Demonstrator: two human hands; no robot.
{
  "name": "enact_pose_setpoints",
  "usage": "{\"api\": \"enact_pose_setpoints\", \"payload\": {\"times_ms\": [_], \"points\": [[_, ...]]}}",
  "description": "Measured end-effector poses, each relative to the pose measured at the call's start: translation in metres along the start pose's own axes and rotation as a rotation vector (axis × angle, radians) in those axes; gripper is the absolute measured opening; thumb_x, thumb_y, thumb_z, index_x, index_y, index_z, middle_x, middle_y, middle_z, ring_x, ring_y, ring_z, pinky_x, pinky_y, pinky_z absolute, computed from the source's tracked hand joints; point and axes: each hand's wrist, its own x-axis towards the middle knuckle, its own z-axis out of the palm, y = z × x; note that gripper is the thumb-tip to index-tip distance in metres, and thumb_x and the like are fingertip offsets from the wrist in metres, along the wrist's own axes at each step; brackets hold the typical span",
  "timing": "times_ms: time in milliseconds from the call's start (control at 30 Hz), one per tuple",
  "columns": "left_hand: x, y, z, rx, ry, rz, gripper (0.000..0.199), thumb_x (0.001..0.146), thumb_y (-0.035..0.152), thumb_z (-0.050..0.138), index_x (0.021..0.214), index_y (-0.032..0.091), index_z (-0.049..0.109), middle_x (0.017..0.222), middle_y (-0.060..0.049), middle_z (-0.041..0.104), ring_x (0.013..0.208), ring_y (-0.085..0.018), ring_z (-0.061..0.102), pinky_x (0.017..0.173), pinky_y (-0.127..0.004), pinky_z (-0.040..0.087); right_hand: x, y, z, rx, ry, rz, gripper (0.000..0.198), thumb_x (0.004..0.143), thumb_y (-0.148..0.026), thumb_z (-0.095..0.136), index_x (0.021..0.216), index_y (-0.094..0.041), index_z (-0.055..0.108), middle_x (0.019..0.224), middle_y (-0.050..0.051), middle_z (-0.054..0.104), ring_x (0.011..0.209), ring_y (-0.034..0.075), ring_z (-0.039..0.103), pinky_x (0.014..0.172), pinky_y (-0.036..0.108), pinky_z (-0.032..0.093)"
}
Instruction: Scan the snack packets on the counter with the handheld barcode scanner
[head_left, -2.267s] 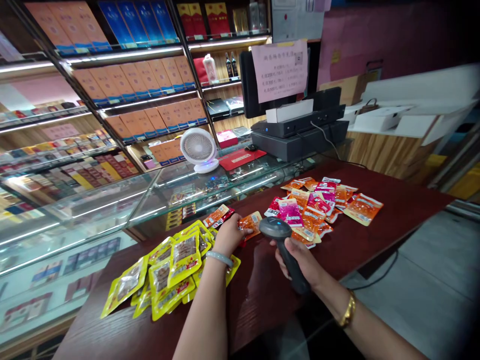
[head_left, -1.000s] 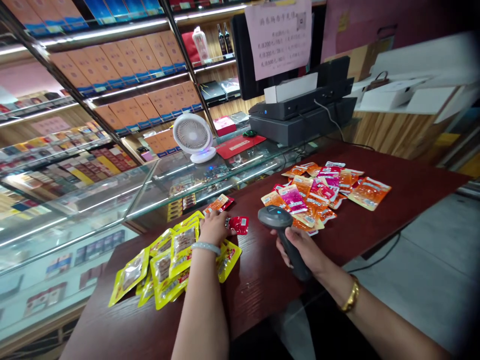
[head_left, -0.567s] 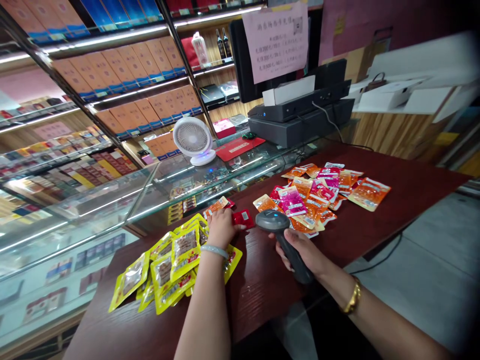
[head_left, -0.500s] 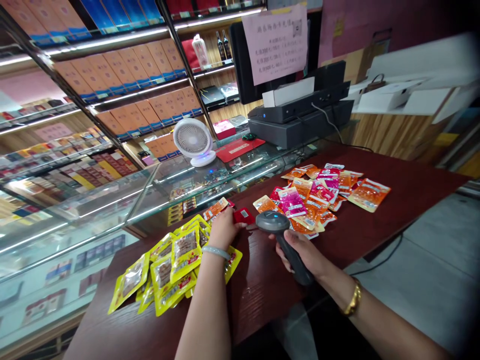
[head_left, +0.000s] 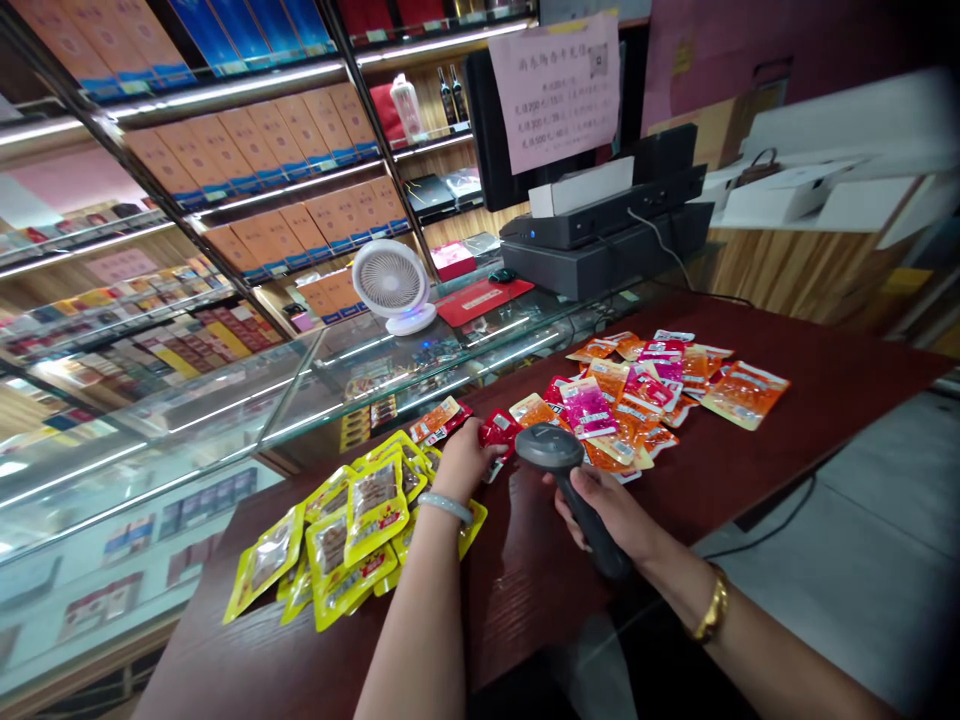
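My right hand point(head_left: 604, 510) is wrapped round the handle of a dark grey barcode scanner point(head_left: 551, 447), its head pointing away from me to the left. My left hand point(head_left: 465, 460) pinches a small red snack packet point(head_left: 500, 430) just left of the scanner head. Beside and below my left wrist lies a heap of yellow snack packets point(head_left: 375, 500) with clear windows. Right beyond the scanner spreads a pile of orange, red and pink snack packets point(head_left: 589, 405). An orange packet point(head_left: 435, 420) and a partly covered red one lie just past my left hand.
The dark red-brown table point(head_left: 517, 600) adjoins a glass display counter point(head_left: 300, 400). On the counter stand a white fan point(head_left: 390, 285), a red mat point(head_left: 486, 300) and a black till machine point(head_left: 600, 235). A monitor with a pink sign point(head_left: 555, 95) rises behind. Shelves of boxes point(head_left: 247, 145) line the back.
The red packet in my left hand has turned and tilted, and that hand has shifted slightly right. The scanner stays in my right hand; the whole view has moved a little.
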Motion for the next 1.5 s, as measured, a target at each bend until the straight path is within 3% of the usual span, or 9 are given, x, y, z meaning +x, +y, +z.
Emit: {"api": "enact_pose_setpoints", "payload": {"times_ms": [133,233,467,667,900,1000,1133,1200,1500], "points": [[0.002,0.009,0.015,-0.322,-0.086,0.171,0.056,0.081,0.019,0.062,0.135,0.022,0.049,0.124,-0.008,0.064,0.111,-0.020,0.060,0.097,-0.034,0.046,0.001,0.002,-0.002,0.014,-0.013,0.009,0.050,0.075,-0.064,0.065,0.094,-0.018,0.057,0.056,-0.005,0.054,0.036,0.008,0.047,0.033,0.018,0.038],[0.002,0.006,0.012,-0.168,-0.013,0.198,0.059,0.082,0.020,0.061,0.139,0.020,0.047,0.136,-0.010,0.055,0.126,-0.022,0.050,0.108,-0.038,0.037,0.001,0.004,-0.004,0.013,-0.044,-0.006,0.047,0.079,-0.062,0.063,0.095,-0.018,0.057,0.056,-0.005,0.053,0.036,0.007,0.047,0.034,0.018,0.039],[0.010,-0.019,-0.005,0.364,0.256,-0.111,0.084,0.082,0.058,0.054,0.145,0.007,0.032,0.151,-0.027,0.028,0.144,-0.038,0.016,0.114,-0.051,0.019,0.003,0.005,-0.008,0.007,-0.071,0.005,0.047,0.081,-0.063,0.059,0.094,-0.018,0.056,0.057,-0.005,0.054,0.035,0.007,0.048,0.032,0.017,0.039],[0.029,-0.026,0.001,0.415,0.014,-0.340,0.098,0.076,0.076,0.041,0.149,0.013,0.026,0.154,-0.029,0.017,0.142,-0.048,0.010,0.109,-0.064,0.011,0.004,0.004,-0.006,0.002,-0.073,0.000,0.047,0.080,-0.063,0.060,0.094,-0.018,0.054,0.055,-0.005,0.055,0.033,0.007,0.047,0.031,0.016,0.038],[0.006,-0.003,-0.015,0.501,-0.250,-0.142,0.091,0.074,0.073,0.050,0.147,0.022,0.031,0.150,-0.024,0.033,0.136,-0.044,0.032,0.105,-0.059,0.029,0.006,0.005,-0.005,0.027,-0.070,0.023,0.049,0.078,-0.064,0.062,0.093,-0.018,0.053,0.053,-0.006,0.054,0.032,0.006,0.045,0.029,0.015,0.036],[-0.014,0.011,-0.022,0.518,-0.294,-0.005,0.068,0.081,0.061,0.050,0.140,0.028,0.044,0.136,-0.017,0.053,0.122,-0.037,0.052,0.097,-0.049,0.041,0.006,0.005,-0.005,0.034,-0.075,0.012,0.048,0.079,-0.063,0.063,0.094,-0.018,0.054,0.053,-0.006,0.054,0.032,0.006,0.046,0.029,0.015,0.036],[-0.017,0.015,-0.040,0.582,-0.136,-0.036,0.037,0.085,0.041,0.052,0.118,0.026,0.061,0.118,-0.012,0.064,0.111,-0.029,0.059,0.090,-0.040,0.046,0.007,0.008,-0.007,0.054,-0.094,0.002,0.045,0.081,-0.061,0.061,0.094,-0.018,0.055,0.053,-0.006,0.054,0.032,0.006,0.046,0.030,0.015,0.037],[-0.012,0.008,-0.046,0.641,-0.039,-0.080,0.038,0.079,0.040,0.061,0.112,0.022,0.064,0.120,-0.014,0.063,0.115,-0.031,0.056,0.091,-0.040,0.045,0.008,0.009,-0.009,0.057,-0.095,-0.010,0.044,0.083,-0.060,0.060,0.095,-0.018,0.055,0.053,-0.006,0.054,0.032,0.006,0.046,0.030,0.015,0.037],[-0.008,-0.019,-0.039,0.572,-0.015,-0.081,0.049,0.074,0.054,0.064,0.104,0.017,0.055,0.103,-0.014,0.068,0.101,-0.029,0.063,0.083,-0.035,0.043,0.005,0.007,-0.008,0.053,-0.092,-0.052,0.044,0.084,-0.059,0.058,0.097,-0.017,0.054,0.053,-0.006,0.054,0.033,0.007,0.046,0.031,0.016,0.040]]}}
